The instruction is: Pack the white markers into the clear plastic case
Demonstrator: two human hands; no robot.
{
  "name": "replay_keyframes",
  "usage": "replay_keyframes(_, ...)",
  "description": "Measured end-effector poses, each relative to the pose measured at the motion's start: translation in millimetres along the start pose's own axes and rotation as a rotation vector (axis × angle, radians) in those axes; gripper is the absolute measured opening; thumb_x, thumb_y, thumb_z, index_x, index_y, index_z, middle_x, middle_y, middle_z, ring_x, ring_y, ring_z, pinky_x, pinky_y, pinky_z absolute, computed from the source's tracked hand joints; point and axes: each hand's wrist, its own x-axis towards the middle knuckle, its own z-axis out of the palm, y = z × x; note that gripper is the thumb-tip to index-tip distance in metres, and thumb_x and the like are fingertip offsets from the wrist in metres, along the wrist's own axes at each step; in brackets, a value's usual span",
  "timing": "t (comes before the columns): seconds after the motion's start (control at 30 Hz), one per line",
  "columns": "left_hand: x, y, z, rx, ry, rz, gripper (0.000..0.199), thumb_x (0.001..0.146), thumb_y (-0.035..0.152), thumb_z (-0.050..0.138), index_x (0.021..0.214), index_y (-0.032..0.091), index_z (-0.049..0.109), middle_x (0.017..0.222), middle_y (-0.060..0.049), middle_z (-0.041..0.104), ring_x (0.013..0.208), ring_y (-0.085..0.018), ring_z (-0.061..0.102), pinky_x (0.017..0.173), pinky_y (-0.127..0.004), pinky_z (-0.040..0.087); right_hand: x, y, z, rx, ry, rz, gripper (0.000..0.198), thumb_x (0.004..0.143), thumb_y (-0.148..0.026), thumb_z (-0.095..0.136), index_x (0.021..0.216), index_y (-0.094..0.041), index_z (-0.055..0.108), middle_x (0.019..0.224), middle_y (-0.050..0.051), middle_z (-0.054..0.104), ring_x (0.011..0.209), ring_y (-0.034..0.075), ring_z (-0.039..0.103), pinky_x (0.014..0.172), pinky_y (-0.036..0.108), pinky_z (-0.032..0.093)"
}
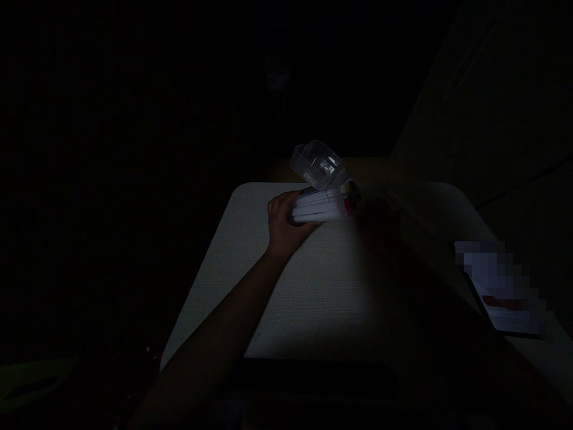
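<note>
My left hand is wrapped around a clear plastic case of felt-tip pens, which lies on its side with the caps pointing right. The pens have white barrels and coloured caps, among them yellow, green and pinkish red. The clear lid is swung back at the far side of the case. Just right of the caps, my right hand is sunk in deep shadow, so its fingers cannot be made out. Beyond it, a slim white pen lies slantwise on the table.
The pale table has rounded far corners, and its right half is in shadow. Near the right edge lies a flat, dark-rimmed device with a lit, partly blurred screen. A greenish thing is at lower left. The surroundings are almost black.
</note>
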Motion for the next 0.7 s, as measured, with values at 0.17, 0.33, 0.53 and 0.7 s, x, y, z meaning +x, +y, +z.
replay_keyframes(0.17,1,0,-1,-0.027,0.016,0.024,0.071,0.054,0.054,0.078,0.113,0.022,0.052,0.111,-0.009,0.060,0.107,-0.026,0.054,0.092,-0.043,0.044,-1,-2,-3,-0.010,0.005,0.035,0.047,0.088,-0.039,0.051,0.128,-0.014,0.047,0.132,0.012,0.043,0.123,0.023,0.042,0.104,0.049,0.036)
replay_keyframes(0.33,1,1,-2,-0.026,0.008,0.027,0.072,0.054,0.054,0.078,0.113,0.023,0.052,0.111,-0.008,0.060,0.106,-0.026,0.054,0.091,-0.043,0.045,0,0,-16,-0.007,0.051,0.093,0.055,0.088,-0.042,0.049,0.136,-0.016,0.039,0.142,0.013,0.032,0.133,0.027,0.030,0.111,0.055,0.024)
replay_keyframes(0.53,1,0,-2,-0.021,0.019,0.024,0.071,0.054,0.052,0.079,0.113,0.023,0.053,0.112,-0.008,0.060,0.107,-0.025,0.054,0.090,-0.042,0.045,1,11,-23,0.024,0.071,0.141,0.058,0.088,-0.044,0.048,0.137,-0.016,0.037,0.143,0.013,0.031,0.134,0.027,0.029,0.111,0.056,0.022)
replay_keyframes(0.7,1,-1,-2,-0.017,0.017,0.026,0.072,0.053,0.052,0.080,0.113,0.023,0.053,0.112,-0.008,0.060,0.107,-0.026,0.054,0.090,-0.042,0.045,5,14,-14,0.066,0.088,0.133,0.053,0.088,-0.042,0.049,0.133,-0.016,0.042,0.139,0.012,0.036,0.130,0.026,0.034,0.110,0.054,0.026)
